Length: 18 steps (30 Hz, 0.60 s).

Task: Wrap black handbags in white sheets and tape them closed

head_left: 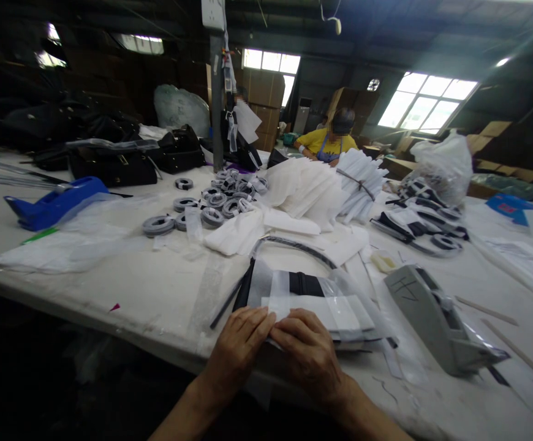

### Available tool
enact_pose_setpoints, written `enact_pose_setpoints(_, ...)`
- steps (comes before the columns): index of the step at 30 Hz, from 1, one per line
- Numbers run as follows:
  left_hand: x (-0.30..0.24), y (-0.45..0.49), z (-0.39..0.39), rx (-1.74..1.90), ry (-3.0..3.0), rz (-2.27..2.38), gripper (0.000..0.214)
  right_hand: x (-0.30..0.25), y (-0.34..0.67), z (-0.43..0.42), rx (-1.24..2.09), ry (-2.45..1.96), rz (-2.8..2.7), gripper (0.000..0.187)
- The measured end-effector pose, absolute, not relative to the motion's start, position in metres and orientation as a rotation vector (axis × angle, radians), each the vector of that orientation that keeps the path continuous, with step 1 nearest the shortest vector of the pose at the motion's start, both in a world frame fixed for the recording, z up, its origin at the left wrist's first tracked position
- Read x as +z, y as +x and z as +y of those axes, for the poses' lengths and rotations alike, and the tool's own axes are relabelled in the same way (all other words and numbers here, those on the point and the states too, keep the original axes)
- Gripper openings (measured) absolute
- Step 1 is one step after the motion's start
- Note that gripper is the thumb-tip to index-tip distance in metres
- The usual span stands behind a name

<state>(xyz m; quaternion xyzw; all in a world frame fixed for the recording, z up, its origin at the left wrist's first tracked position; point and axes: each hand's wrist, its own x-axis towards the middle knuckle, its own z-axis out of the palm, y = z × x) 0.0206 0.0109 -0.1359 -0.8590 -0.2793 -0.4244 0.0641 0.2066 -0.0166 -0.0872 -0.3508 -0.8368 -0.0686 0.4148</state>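
My left hand [239,349] and my right hand [310,355] meet at the near edge of the white table [147,288]. Both press their curled fingers onto the near end of a black bag part wrapped in white paper and clear plastic [312,300]. The fingertips of the two hands touch each other over the paper's edge. A black strap [294,245] arches up behind the wrapped part. What lies under the fingers is hidden.
A grey tape dispenser [436,318] stands at the right, a blue one [50,205] at the far left. Grey tape rolls [211,205], white paper stacks [307,190] and black handbags [114,162] lie beyond. A person in yellow [326,144] works across the table.
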Motion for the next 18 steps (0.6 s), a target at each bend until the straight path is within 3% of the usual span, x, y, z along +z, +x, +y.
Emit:
enact_pose_setpoints(7, -0.133, 0.021, 0.014, -1.315, -2.558, -0.786, 0.026, -0.091, 0.206, -0.016, -0.177, -0.864, -2.137, 0.021)
enact_pose_setpoints(18, -0.133, 0.016, 0.022, -1.230, -2.725, -0.737, 0.033, -0.100, 0.210, -0.071, -0.021, -0.780, -2.399, 0.020)
